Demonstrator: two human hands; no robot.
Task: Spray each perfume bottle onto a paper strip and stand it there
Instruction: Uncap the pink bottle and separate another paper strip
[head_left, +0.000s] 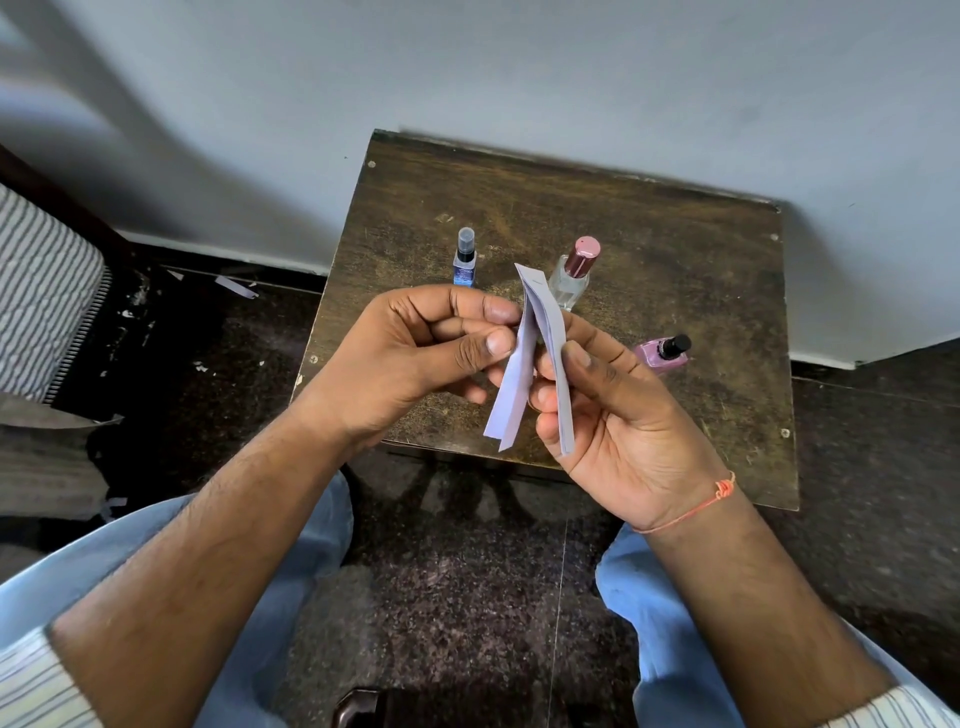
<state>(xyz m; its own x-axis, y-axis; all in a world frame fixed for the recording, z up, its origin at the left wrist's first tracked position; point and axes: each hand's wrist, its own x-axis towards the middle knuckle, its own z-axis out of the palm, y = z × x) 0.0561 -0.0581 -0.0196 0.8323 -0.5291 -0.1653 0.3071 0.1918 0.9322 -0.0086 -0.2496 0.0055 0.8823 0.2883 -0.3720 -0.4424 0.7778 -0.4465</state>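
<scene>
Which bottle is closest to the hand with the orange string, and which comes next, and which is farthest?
From the right hand, in the head view:
1. Pink bottle with black cap, just beside its fingers, on the table's right.
2. Clear bottle with rose cap, behind the paper strips.
3. Blue spray bottle, farthest, over to the left.
</scene>
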